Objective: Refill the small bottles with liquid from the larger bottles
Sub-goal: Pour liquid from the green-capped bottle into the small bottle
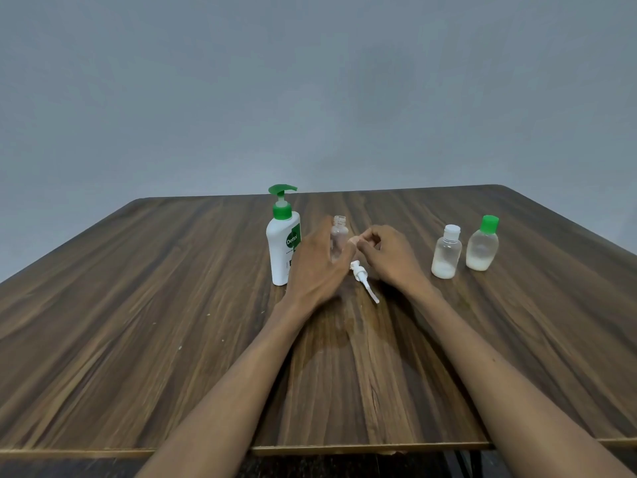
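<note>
A white Dettol pump bottle (283, 246) with a green pump stands left of centre on the wooden table (138, 322). Just right of it stands a small clear bottle (340, 226) with its neck uncapped. My left hand (315, 267), blurred, is round its lower part, fingers on the left and thumb on the right. A white spray pump (362, 277) lies on the table in front of the bottle. My right hand (389, 257) hovers just above and right of the pump, fingers loosely curled, with nothing visible in them.
Two more small bottles stand at the right: one with a white cap (446, 252) and one with a green cap (482, 244), each with a little white liquid at the bottom. A grey wall rises behind the table's far edge.
</note>
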